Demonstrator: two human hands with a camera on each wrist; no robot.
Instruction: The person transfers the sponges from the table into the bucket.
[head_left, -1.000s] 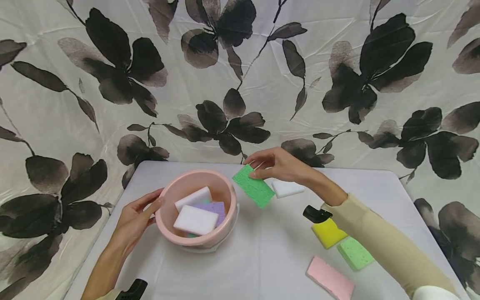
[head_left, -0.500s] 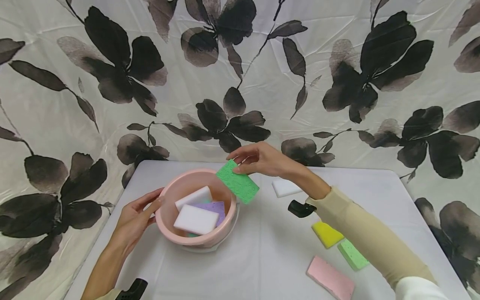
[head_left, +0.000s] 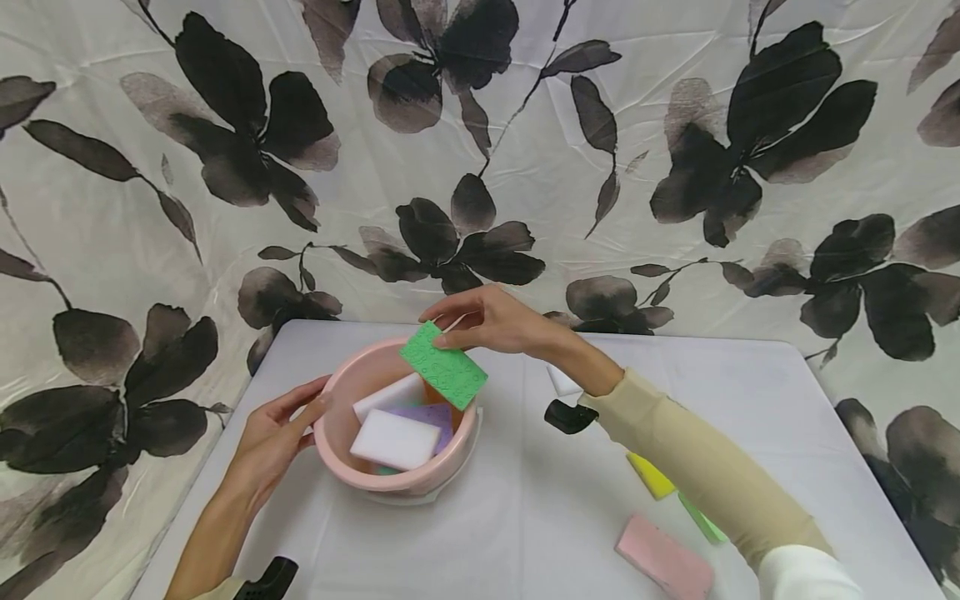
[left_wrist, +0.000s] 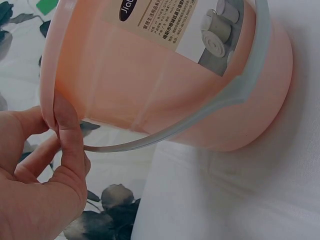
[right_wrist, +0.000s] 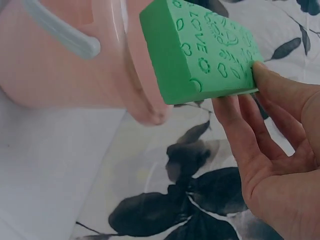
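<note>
Two hands are at work over a white bench [head_left: 525,517]. The right hand [head_left: 491,321] pinches a green sponge [head_left: 442,365] by one short end, between the thumb and the fingertips; the right wrist view shows the thumb on the patterned top face and the fingers [right_wrist: 240,125] under the sponge. The sponge is tilted and hangs above the far right part of the rim of a pink bucket [head_left: 337,400], partly over the opening. In the right wrist view it is just beside the rim, and I cannot tell if it touches it.

The left hand [head_left: 273,437] holds the bucket at its left side. The left wrist view shows the thumb [left_wrist: 67,130] pressed on the rim, while the other fingers lie behind the bucket's pale grey handle [left_wrist: 240,85], which hangs down along the outer wall. A label [left_wrist: 180,25] is stuck on this wall.

Inside the bucket lie two white sponges [head_left: 395,439], one in front and one behind it, and a purple sponge [head_left: 435,414] between them. A small orange piece shows under the green sponge.

On the bench to the right of the bucket, the forearm in a beige sleeve [head_left: 690,467] partly hides another white sponge [head_left: 562,382], a yellow sponge [head_left: 651,479] and a light green sponge [head_left: 701,521]. A pink sponge [head_left: 663,558] lies near the front edge. Behind the bench hangs a cloth with dark flowers [head_left: 780,100].
</note>
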